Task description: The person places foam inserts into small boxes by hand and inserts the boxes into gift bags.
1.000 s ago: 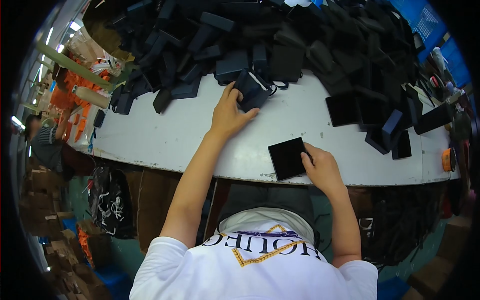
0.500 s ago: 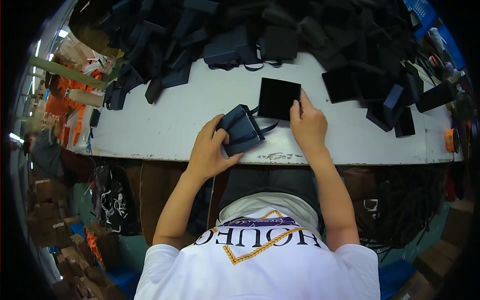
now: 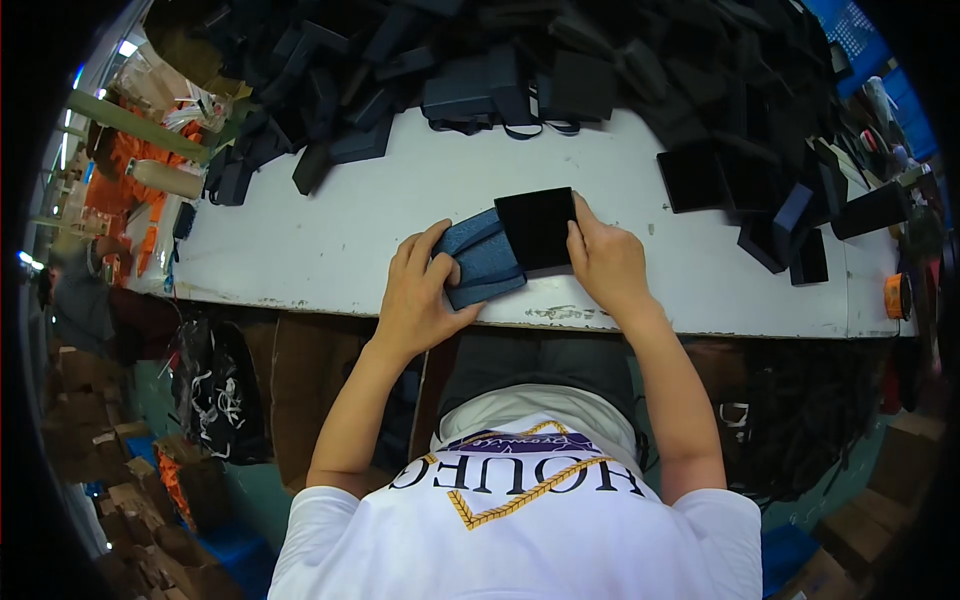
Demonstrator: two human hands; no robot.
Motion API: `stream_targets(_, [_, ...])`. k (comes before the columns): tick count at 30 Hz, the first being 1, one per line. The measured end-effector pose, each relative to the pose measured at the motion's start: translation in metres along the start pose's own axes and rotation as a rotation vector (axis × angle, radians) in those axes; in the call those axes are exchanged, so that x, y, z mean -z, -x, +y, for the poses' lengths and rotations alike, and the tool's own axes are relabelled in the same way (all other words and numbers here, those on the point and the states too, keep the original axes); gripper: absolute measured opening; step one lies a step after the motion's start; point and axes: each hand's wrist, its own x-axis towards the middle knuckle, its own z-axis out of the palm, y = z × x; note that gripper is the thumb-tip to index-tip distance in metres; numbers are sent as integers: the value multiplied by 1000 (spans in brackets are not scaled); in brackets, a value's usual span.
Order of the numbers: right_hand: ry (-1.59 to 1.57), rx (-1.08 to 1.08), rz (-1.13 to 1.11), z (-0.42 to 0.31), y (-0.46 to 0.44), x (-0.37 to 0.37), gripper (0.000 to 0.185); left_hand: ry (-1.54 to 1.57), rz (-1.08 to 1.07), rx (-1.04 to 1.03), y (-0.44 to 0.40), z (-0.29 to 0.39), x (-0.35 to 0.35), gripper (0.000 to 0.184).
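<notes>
My left hand (image 3: 422, 290) is closed on a small dark blue bag (image 3: 484, 262), its thumb along the lower edge and its fingers at the left side. My right hand (image 3: 610, 255) grips the right edge of a flat, square black box (image 3: 537, 230). The left edge of the box meets the open end of the bag and hides the bag's mouth. Both objects are low over the front part of the white table (image 3: 350, 235).
A large heap of dark boxes (image 3: 490, 85) spreads across the back of the table. More boxes (image 3: 695, 180) lie at the right, near an orange roll (image 3: 896, 297). Another person (image 3: 95, 290) is at the far left, beside orange material (image 3: 125, 170).
My left hand has drawn the bag from the heap toward the front edge. My right hand has raised the black box and brought it left against the bag's mouth.
</notes>
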Motion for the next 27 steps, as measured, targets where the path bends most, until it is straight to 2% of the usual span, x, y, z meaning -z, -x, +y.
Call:
stream_targets(3, [-80,53,-66,7,2,7,41,52,-3,-16,1,-6,-1,49])
stream_targets(6, [-138,46,-169,15,3,13,41,219,-52,53,4,-16,-4,50])
stream_targets(9, [-214,25,-249,21,6,12,42,235,-136,38,7,-19,-7,57])
stream_targets(11, [-252,21,-252,20,4,6,45,200,-102,-4,12,-24,-18,62])
stream_targets(13, [-491,-119,-397,-3,0,9,53,192,-77,-31,12,-24,-27,67])
stream_targets(15, [-432,-143,-512,-37,5,4,65,219,-59,-41,9,-15,-39,71])
stream_targets(16, [-255,-91,-548,-50,7,1,72,212,-47,-34,11,-16,-38,71])
stream_targets(17, [-429,-116,-517,-46,4,-4,78,202,-34,-32,13,-16,-37,71])
stream_targets(20, [-510,-87,-620,-52,-8,-3,78,228,18,68,29,-20,-33,71])
stream_targets(21, [-581,-10,-639,-47,-18,-6,74,241,42,116,37,-21,-26,71])
stream_targets(23, [-394,104,-335,-38,-48,-23,69,197,149,193,53,-21,-7,70])
stream_targets(26, [-142,111,251,-26,-121,-28,62,26,384,456,103,-19,30,72])
stream_targets(27, [-97,62,295,-29,-142,-29,63,-86,420,558,118,-17,41,75])
